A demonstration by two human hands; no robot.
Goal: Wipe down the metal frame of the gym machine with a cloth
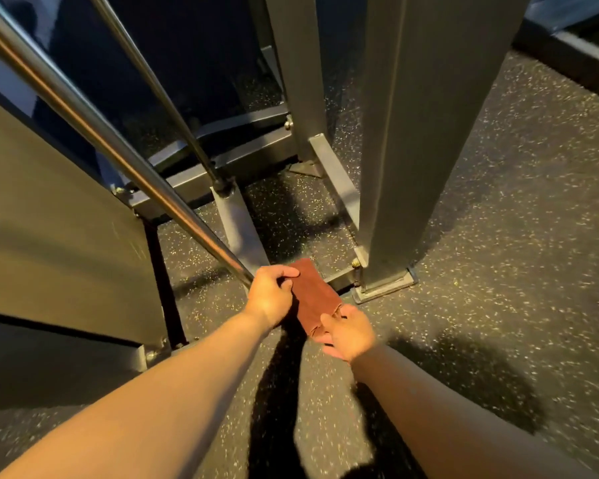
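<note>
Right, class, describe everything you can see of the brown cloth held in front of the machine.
The cloth is reddish-brown, soft-looking, folded into a flat narrow rectangle. It is held slanted above the speckled floor near the base of the frame. The left hand grips its upper left edge; the right hand pinches its lower end, which curls slightly.

Dim, warm light; hard dark shadows fell rightward across speckled floor (491, 250). Glare streaked chrome rail (94, 127). Floor speckles motion-blurred; wide-angle bending at edges.
</note>
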